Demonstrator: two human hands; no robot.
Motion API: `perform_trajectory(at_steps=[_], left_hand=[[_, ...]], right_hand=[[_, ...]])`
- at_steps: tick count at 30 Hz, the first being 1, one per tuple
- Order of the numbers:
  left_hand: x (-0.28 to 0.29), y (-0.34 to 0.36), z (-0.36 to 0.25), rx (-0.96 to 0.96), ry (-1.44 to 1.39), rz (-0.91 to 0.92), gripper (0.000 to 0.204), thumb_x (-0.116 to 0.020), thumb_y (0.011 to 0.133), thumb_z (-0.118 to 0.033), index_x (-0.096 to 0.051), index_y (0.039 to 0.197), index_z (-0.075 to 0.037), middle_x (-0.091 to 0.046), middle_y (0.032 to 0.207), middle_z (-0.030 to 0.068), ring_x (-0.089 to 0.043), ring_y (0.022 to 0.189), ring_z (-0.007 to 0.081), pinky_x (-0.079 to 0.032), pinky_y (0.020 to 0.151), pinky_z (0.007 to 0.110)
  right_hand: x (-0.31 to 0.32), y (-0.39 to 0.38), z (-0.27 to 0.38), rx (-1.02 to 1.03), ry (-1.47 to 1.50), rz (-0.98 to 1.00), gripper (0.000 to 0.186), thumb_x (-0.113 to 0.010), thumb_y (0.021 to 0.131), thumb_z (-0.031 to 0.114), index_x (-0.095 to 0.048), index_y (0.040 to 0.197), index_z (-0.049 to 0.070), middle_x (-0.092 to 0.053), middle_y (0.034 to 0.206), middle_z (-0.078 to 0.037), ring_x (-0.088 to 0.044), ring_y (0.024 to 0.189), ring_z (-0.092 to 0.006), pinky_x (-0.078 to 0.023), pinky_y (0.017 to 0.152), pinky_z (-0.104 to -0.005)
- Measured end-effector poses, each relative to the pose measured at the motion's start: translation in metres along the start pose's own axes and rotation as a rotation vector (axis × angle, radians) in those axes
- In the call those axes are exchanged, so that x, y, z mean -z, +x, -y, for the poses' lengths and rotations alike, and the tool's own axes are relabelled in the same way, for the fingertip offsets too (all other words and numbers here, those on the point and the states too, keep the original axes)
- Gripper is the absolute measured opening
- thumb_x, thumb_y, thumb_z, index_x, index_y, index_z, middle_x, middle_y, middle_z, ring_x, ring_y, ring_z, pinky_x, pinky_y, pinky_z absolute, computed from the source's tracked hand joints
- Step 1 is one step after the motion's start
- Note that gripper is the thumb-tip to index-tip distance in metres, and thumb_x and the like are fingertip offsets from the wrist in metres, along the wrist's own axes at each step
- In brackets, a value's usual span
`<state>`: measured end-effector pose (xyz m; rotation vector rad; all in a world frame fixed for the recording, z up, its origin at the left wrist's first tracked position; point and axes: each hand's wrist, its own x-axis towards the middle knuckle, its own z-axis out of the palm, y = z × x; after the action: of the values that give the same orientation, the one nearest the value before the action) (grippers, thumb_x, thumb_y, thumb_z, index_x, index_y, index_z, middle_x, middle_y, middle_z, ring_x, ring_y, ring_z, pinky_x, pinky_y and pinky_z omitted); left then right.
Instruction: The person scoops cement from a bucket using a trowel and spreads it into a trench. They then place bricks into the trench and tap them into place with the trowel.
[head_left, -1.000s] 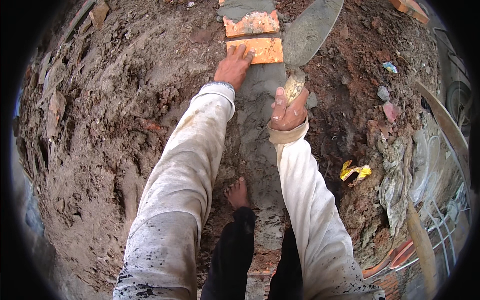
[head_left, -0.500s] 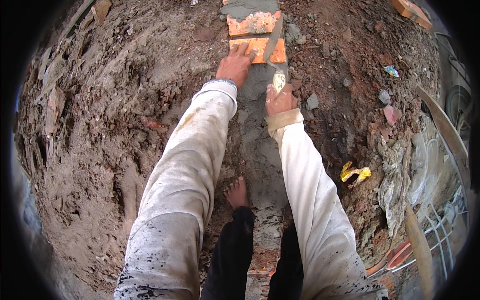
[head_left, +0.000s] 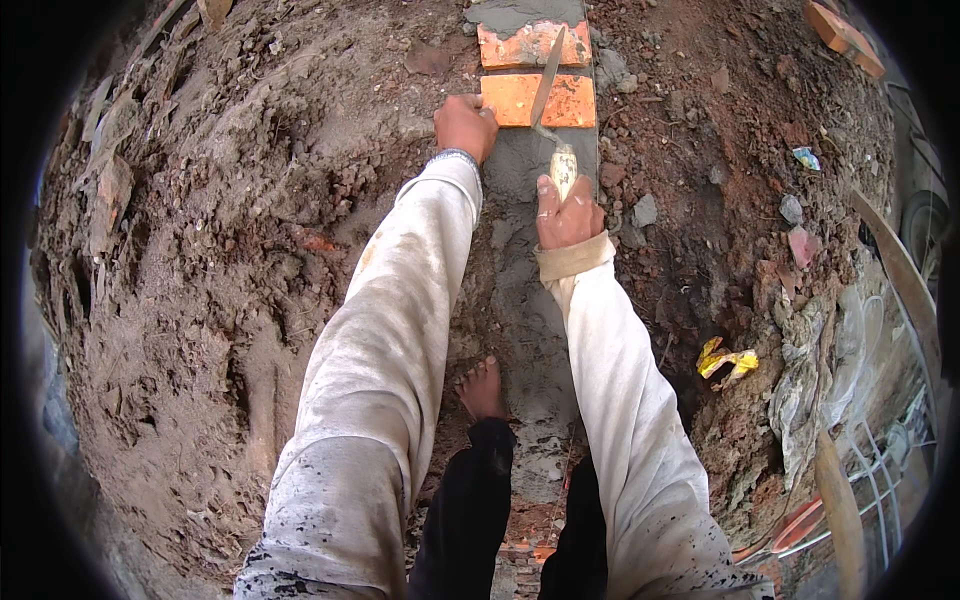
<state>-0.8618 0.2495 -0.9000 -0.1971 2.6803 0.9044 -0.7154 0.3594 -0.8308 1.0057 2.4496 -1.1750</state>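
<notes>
My right hand (head_left: pixel 570 212) is wrapped round the pale, worn handle of a trowel (head_left: pixel 549 80). The trowel's narrow metal blade points away from me and lies across an orange brick (head_left: pixel 513 100). At that brick's left end is my left hand (head_left: pixel 466 128), its fingers curled down and its thumb against the near corner; the fingertips are mostly hidden. The brick sits crosswise on a strip of wet grey mortar (head_left: pixel 520 260). Just beyond it, past a narrow gap, lies another brick (head_left: pixel 515 48), partly smeared with mortar.
A thin string line (head_left: pixel 597 160) runs along the mortar's right edge. My bare foot (head_left: pixel 481 390) stands at its left. Rough soil lies on both sides. To the right are a yellow wrapper (head_left: pixel 727 362), a wooden handle (head_left: pixel 838 505), plastic sheeting and a loose brick (head_left: pixel 843 38).
My left hand has slid off the brick's top to its left end, and its fingers have curled. The trowel blade has moved from the brick's right end to nearer its middle.
</notes>
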Motion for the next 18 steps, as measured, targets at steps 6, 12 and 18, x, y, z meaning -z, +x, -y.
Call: perform_trajectory(at_steps=[6,12,18], left_hand=[[0.006,0.004,-0.001,0.054,-0.016,0.067,0.030,-0.072,0.079,-0.023,-0.073,0.102,-0.005,-0.071,0.094,0.0189,-0.070,0.089,0.0298,-0.053,0.084,0.036],[0.011,-0.002,-0.006,0.102,0.014,0.077,0.030,-0.073,0.078,-0.024,-0.073,0.103,-0.005,-0.071,0.097,0.0192,-0.070,0.091,0.0295,-0.052,0.085,0.036],[0.006,0.002,-0.005,0.071,0.007,0.093,0.033,-0.073,0.079,-0.024,-0.072,0.107,-0.007,-0.070,0.098,0.0184,-0.068,0.095,0.0313,-0.051,0.089,0.038]], right_hand=[[-0.010,-0.003,0.000,0.053,-0.018,-0.023,0.043,-0.053,0.094,0.038,-0.042,0.102,-0.003,-0.061,0.077,-0.033,-0.061,0.076,-0.0525,-0.048,0.064,-0.0555],[-0.008,-0.011,0.001,0.020,-0.004,-0.036,0.046,-0.055,0.093,0.040,-0.047,0.103,-0.004,-0.061,0.078,-0.033,-0.060,0.077,-0.0532,-0.048,0.066,-0.0552],[-0.011,-0.006,-0.006,-0.069,-0.075,-0.023,0.048,-0.056,0.092,0.040,-0.049,0.098,-0.006,-0.062,0.080,-0.034,-0.061,0.082,-0.0533,-0.049,0.070,-0.0551]])
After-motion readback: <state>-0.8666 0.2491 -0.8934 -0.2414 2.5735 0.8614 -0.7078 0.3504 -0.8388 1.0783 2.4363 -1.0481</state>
